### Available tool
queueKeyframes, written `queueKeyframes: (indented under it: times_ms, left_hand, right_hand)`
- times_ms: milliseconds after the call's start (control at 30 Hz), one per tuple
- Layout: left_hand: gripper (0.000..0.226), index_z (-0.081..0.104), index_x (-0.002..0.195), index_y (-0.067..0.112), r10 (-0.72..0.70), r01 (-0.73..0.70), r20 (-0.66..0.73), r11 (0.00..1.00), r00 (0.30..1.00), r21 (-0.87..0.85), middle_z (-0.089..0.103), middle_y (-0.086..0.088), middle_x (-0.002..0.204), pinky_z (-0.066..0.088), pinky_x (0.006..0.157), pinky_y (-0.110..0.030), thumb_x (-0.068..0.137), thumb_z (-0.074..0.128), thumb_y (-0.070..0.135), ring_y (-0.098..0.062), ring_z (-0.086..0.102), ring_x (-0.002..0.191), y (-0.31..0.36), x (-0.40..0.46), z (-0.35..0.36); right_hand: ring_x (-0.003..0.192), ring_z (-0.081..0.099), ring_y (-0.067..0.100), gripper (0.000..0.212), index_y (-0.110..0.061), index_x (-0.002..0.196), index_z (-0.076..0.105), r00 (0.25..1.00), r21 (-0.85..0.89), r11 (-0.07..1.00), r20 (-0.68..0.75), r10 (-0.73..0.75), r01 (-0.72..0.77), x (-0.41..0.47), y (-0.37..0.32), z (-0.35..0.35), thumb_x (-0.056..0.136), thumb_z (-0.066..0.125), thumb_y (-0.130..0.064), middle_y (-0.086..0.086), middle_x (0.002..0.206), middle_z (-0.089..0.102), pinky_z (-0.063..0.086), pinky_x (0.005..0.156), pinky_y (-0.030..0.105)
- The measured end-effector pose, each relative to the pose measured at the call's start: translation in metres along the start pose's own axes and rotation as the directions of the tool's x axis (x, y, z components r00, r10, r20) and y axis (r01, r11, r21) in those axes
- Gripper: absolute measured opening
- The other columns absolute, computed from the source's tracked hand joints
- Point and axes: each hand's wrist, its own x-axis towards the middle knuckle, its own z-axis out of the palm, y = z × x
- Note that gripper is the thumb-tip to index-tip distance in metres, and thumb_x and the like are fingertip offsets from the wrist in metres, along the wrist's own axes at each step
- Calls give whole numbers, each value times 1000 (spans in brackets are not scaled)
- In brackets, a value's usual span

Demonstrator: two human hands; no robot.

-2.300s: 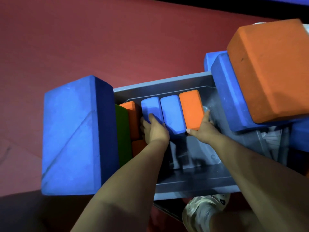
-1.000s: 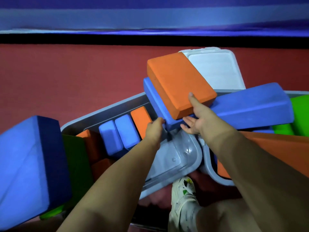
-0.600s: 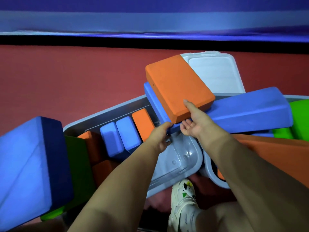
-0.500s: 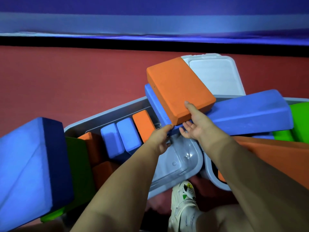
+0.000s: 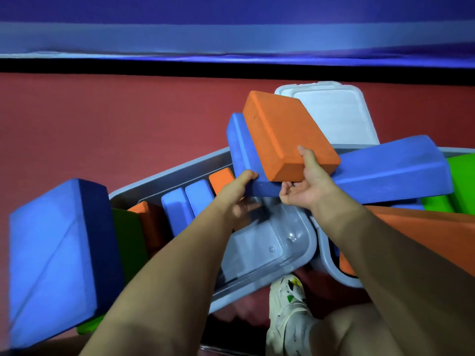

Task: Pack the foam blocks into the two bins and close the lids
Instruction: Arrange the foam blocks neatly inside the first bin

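Hands move from packed row to stacked blocks

Head view: left hand (image 5: 237,187) now grips blue block (image 5: 244,155); right hand (image 5: 307,183) grips orange block (image 5: 288,134) stacked on it, above left bin (image 5: 290,253). Lift-off judged imminent; lids open.

No readable text, labels, brands or numbers anywhere in view. Foam blocks (image 5: 288,136) are plain coloured faces, the bins (image 5: 270,242) and the white lid (image 5: 334,111) carry no legible markings, and the coloured marks on the shoe (image 5: 289,304) are too small and blurred to read as letters or a logo.
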Motion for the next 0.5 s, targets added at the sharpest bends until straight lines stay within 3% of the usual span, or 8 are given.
queueKeyframes:
  times_ms: [67, 167, 233, 300, 367, 500]
  left_hand:
    - [8, 57, 87, 15, 60, -61, -50, 998, 997, -17, 53, -1, 84, 53, 85, -40, 84, 64, 16, -14, 52, 76, 7, -11, -18]
    - [12, 58, 92, 8, 138, -143, -131, 989, 982, -27, 55, -4, 86, 54, 80, -37, 83, 65, 12, -15, 55, 77, 10, -22, -52]
    - [33, 60, 106, 2, 189, -195, -179, 981, 966, -17, 58, -6, 98, 57, 73, -35, 77, 70, 15, -14, 57, 84, 6, -27, -73]
    - [49, 57, 117, -3, 205, -220, -252, 975, 946, -35, 58, -8, 105, 56, 63, -31, 74, 72, 15, -14, 58, 88, -1, -31, -93]
    - [43, 57, 115, -4, 218, -251, -303, 965, 928, -74, 60, -9, 101, 55, 61, -30, 76, 70, 10, -16, 59, 87, -8, -36, -107]
    - [45, 54, 115, -7, 219, -291, -391, 947, 894, -134, 57, -9, 91, 58, 63, -30, 76, 71, 9, -15, 58, 74, -18, -42, -121]
  right_hand:
    - [81, 48, 11, 56, -16, 98, 54, 998, -37, 998, 39, -40, 41, -9, 2, 6, 65, 73, -56, -3, 92, 50, 40, 73, 30]
    - [87, 62, 13, 52, -25, 110, 53, 968, -126, 960, 59, -243, 248, -27, 2, 20, 70, 71, -52, -5, 102, 65, 43, 85, 39]
    - [91, 66, 20, 70, -19, 112, 47, 901, -159, 889, -1, -434, 429, -31, 2, 26, 58, 77, -52, 3, 109, 65, 53, 84, 42]
    - [95, 61, 22, 86, -12, 116, 37, 772, -409, 718, -48, -634, 564, -33, 5, 27, 53, 79, -53, 3, 113, 58, 52, 87, 37]
    - [94, 54, 20, 77, -9, 121, 32, 645, -639, 463, 69, -761, 615, -36, 12, 24, 68, 76, -45, 1, 111, 52, 46, 85, 30]
    - [97, 59, 28, 78, -7, 125, 31, 424, -772, 45, 299, -855, 634, -39, 19, 21, 71, 75, -44, 9, 114, 56, 48, 79, 37]
